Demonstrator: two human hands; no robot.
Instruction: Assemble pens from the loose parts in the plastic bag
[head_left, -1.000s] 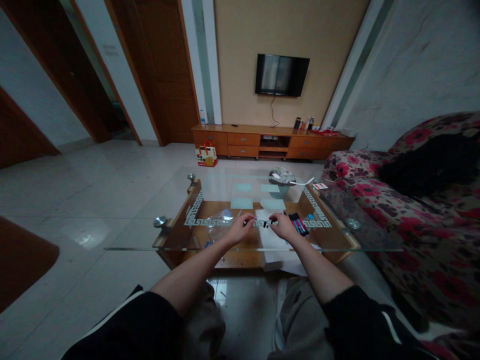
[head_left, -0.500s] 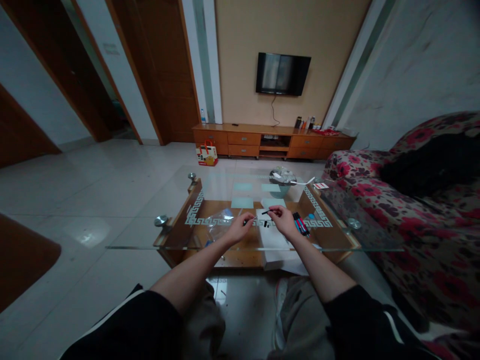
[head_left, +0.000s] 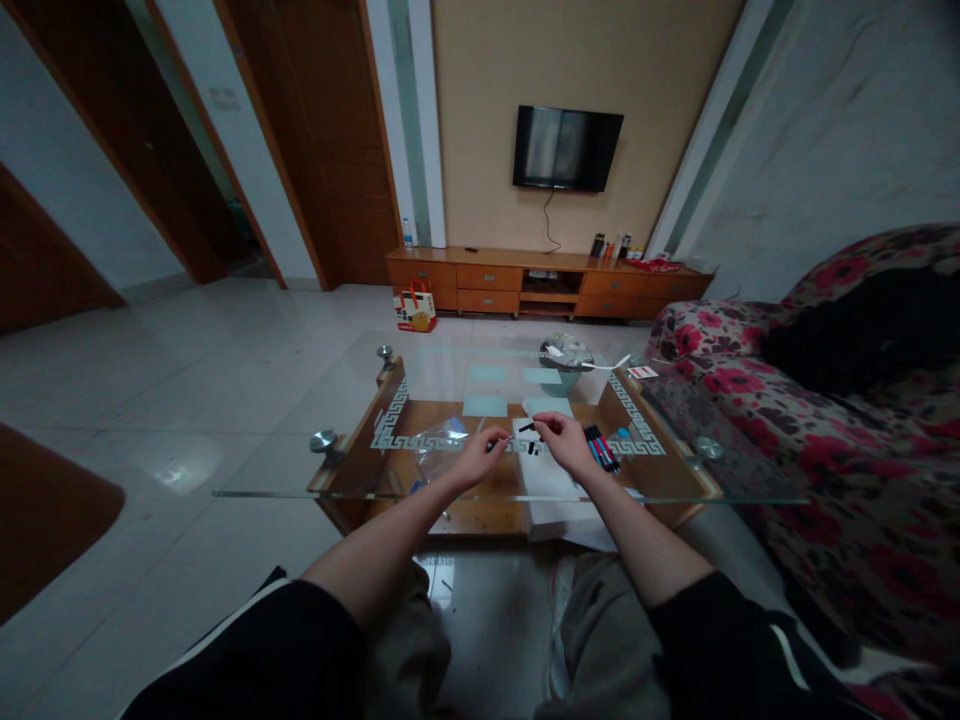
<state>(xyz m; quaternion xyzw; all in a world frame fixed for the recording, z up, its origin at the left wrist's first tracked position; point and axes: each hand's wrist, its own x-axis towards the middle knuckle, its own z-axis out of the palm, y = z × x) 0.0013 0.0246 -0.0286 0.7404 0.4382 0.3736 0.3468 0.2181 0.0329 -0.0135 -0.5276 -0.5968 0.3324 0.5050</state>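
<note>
My left hand (head_left: 478, 458) is closed in a pinch on a thin pen part that points right, just above the glass table (head_left: 675, 470). My right hand (head_left: 564, 441) is closed on a slim black pen piece (head_left: 529, 427) held a little above a white sheet of paper (head_left: 547, 480). The two pieces' tips sit a short gap apart. A small black part (head_left: 531, 449) lies on the paper between my hands. Several pens (head_left: 598, 446) lie in a row just right of my right hand.
A clear plastic bag (head_left: 439, 442) lies left of my left hand. A bowl with white bits (head_left: 566, 362) stands at the table's far side. A flowered sofa (head_left: 840, 420) runs along the right. A TV cabinet (head_left: 544, 281) and a gift bag (head_left: 415, 308) stand at the far wall.
My right hand lifted from the paper with the black pen piece and brought it up toward the left hand's piece. My left hand barely moved.
</note>
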